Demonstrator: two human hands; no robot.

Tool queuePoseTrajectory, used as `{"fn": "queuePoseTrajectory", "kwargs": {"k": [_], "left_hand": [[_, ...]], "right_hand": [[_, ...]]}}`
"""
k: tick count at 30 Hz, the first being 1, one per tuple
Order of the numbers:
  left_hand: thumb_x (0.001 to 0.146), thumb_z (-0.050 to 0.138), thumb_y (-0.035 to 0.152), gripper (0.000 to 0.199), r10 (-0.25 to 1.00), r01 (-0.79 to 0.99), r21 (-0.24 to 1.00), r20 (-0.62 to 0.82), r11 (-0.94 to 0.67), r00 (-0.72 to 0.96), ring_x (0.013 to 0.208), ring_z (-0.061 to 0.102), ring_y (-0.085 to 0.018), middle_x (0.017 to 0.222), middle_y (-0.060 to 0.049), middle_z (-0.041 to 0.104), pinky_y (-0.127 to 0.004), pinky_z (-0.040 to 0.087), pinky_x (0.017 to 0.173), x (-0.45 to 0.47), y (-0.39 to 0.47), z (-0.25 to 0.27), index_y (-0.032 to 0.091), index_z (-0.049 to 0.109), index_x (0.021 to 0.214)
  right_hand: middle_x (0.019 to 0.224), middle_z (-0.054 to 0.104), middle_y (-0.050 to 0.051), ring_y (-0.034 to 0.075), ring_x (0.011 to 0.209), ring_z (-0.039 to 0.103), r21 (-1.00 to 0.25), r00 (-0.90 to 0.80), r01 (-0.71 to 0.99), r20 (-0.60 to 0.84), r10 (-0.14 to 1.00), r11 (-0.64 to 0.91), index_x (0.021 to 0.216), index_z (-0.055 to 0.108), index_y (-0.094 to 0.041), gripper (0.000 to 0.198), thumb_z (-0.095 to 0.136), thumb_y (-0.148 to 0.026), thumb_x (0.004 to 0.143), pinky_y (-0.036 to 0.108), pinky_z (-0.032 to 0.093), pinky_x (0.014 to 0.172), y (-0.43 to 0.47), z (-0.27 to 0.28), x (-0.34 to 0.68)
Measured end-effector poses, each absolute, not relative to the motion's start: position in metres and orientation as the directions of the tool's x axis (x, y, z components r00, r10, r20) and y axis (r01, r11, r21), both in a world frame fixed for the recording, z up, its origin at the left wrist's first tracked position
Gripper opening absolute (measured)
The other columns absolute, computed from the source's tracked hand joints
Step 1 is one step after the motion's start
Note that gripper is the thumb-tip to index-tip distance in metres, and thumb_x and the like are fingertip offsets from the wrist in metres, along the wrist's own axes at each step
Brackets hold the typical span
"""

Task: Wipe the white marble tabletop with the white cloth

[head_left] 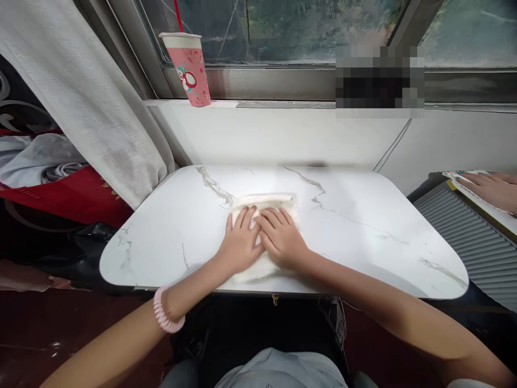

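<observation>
A cream-white cloth [262, 274] lies flat on the white marble-patterned table [347, 231], near the middle of its front half. My left hand [241, 237] rests palm down on the cloth, fingers stretched out and slightly spread. Beside it, my right hand [281, 237] also presses flat on the cloth, its fingers extended and its thumb side meeting the left hand. The cloth's far edge shows beyond my fingertips, and its middle is hidden under both palms. A pink coil band circles my left wrist.
A pink paper cup [194, 75] with a red straw stands on the window sill. A grey-white curtain [105, 108] hangs at left above a red bag [76, 194]. At the right edge, another person's hand [495, 188] lies on a board above a ribbed grey case [468, 231].
</observation>
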State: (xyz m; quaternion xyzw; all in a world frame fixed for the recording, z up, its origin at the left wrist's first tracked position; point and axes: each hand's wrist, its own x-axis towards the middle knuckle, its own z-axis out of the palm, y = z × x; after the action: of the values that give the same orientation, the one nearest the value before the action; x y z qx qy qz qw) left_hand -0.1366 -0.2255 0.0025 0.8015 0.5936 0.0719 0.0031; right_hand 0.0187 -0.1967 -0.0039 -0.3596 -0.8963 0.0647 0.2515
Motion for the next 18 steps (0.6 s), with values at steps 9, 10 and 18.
{"fn": "queuePoseTrajectory", "kwargs": {"k": [9, 10, 18], "left_hand": [[0.095, 0.042, 0.038, 0.057, 0.934, 0.931, 0.111, 0.122, -0.349, 0.336, 0.146, 0.024, -0.037, 0.157, -0.017, 0.030, -0.065, 0.022, 0.113, -0.113, -0.262, 0.003, 0.018, 0.039, 0.148], [0.094, 0.042, 0.037, 0.058, 0.937, 0.931, 0.118, 0.097, -0.345, 0.335, 0.146, 0.022, -0.038, 0.158, -0.018, 0.029, -0.066, 0.022, 0.113, -0.112, -0.259, 0.005, 0.017, 0.037, 0.148], [0.095, 0.039, 0.036, 0.060, 0.940, 0.922, 0.193, -0.003, -0.336, 0.342, 0.148, 0.015, -0.035, 0.160, -0.015, 0.023, -0.065, 0.013, 0.115, -0.100, -0.197, 0.014, 0.018, 0.031, 0.151]], "right_hand": [[0.127, 0.056, 0.014, 0.027, 0.116, 0.046, -0.270, -0.679, 0.609, 0.308, 0.666, 0.746, 0.125, 0.055, -0.013, 0.038, 0.034, -0.024, 0.095, 0.048, 0.032, 0.106, -0.232, 0.013, 0.046], [0.122, 0.058, 0.013, 0.026, 0.110, 0.048, -0.264, -0.686, 0.613, 0.290, 0.668, 0.744, 0.123, 0.056, -0.013, 0.037, 0.035, -0.024, 0.094, 0.047, 0.034, 0.102, -0.228, 0.016, 0.046], [0.116, 0.058, 0.013, 0.027, 0.106, 0.047, -0.222, -0.642, 0.683, 0.273, 0.717, 0.696, 0.122, 0.056, -0.015, 0.038, 0.032, -0.026, 0.094, 0.048, 0.031, 0.103, -0.169, 0.013, 0.052]]}}
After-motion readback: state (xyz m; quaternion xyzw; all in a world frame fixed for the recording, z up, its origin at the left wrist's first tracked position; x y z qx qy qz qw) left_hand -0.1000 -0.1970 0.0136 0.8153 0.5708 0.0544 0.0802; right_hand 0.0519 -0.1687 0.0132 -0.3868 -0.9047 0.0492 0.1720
